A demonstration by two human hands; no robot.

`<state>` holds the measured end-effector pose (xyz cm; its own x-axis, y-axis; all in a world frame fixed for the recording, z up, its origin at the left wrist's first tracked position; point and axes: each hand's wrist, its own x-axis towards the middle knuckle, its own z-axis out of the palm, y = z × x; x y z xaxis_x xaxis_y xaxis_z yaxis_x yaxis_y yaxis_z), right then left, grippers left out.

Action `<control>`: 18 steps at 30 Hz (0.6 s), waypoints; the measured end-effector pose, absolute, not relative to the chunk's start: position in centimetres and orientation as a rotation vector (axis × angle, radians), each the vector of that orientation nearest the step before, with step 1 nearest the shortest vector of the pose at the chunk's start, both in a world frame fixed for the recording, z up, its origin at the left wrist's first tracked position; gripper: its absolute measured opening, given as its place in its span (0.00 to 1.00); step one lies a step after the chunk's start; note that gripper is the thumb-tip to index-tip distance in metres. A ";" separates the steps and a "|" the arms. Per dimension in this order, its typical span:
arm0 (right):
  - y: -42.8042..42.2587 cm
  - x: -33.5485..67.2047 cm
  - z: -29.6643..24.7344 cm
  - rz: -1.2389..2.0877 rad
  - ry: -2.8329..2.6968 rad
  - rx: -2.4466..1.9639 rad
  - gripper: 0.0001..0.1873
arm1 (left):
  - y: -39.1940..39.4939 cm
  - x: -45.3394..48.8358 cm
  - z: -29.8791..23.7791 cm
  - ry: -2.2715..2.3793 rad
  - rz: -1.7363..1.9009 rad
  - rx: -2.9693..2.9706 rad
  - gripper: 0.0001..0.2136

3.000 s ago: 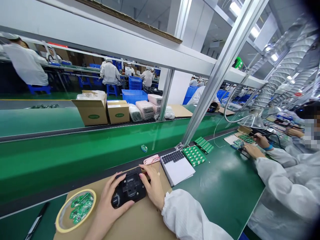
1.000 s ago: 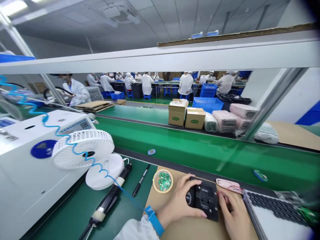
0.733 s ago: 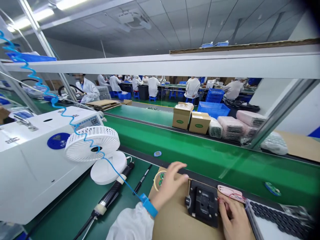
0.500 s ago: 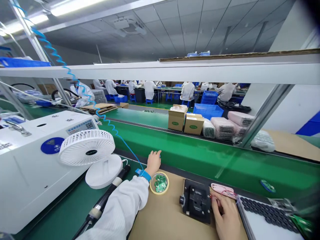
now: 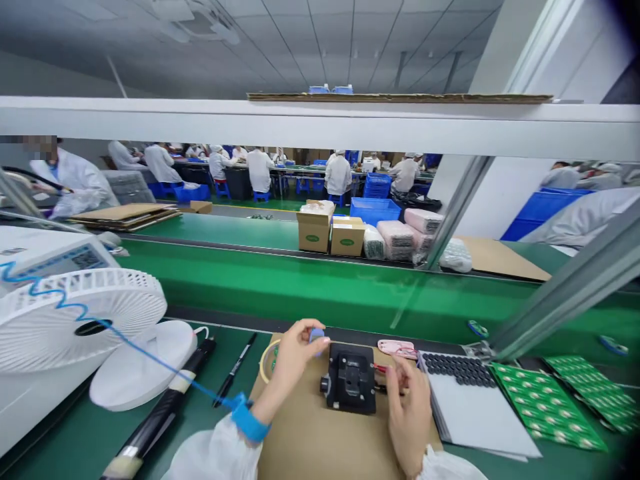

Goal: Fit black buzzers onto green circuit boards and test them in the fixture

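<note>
From my remote seat I take the black clamping fixture (image 5: 350, 380) as the centre of the clock and read left to right. At 9 o'clock, well apart, a white desk fan (image 5: 75, 320) stands on the green worktop (image 5: 565, 460). At 8 o'clock a black tool handle (image 5: 160, 413) lies there too, with a black marker pen (image 5: 235, 369) just beyond it.

At about 9 o'clock, near the fixture, a ring of tape (image 5: 264, 370) serves as a shallow holder for green circuit boards (image 5: 274, 360), mostly hidden behind my left hand (image 5: 295, 353). That hand wears a blue wrist strap (image 5: 249, 421), and its thumb and forefinger close narrow on a small blue piece (image 5: 316, 335). The piece is too small to read in detail; I judge it light, hard and easy to drop, so the edges are the place to hold it.

The fixture sits flat on a cardboard sheet (image 5: 345, 453) and looks stiff and fairly heavy; its sides offer the surest hold. At 12 o'clock, across the conveyor belt (image 5: 300, 280), stand cardboard cartons (image 5: 314, 233), closed or too far off to see into.

At 1 o'clock lies a pink pouch (image 5: 397, 349). At 4 o'clock my right hand (image 5: 407, 417) rests just beside the fixture, its fingers (image 5: 393, 377) curled close by a thin red wire (image 5: 383, 367); I cannot tell whether they grip it. Further right lie a white pad bearing black round pads (image 5: 457, 370) and sheets of green circuit boards (image 5: 545, 407).
</note>
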<state>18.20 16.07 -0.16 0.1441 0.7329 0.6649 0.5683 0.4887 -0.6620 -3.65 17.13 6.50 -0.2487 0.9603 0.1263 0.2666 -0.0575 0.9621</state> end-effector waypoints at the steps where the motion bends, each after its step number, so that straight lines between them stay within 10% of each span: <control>1: 15.5 17.9 0.2 0.112 -1.563 -1.107 0.15 | 16.1 -2.5 6.4 1.500 1.356 1.305 0.14; 13: 14.1 16.5 1.5 0.048 -1.940 -0.680 0.28 | 12.3 3.0 5.7 1.393 1.349 1.225 0.24; 18: 15.1 16.9 1.5 0.084 -1.903 -0.795 0.25 | 13.1 1.0 6.5 1.541 1.450 1.469 0.14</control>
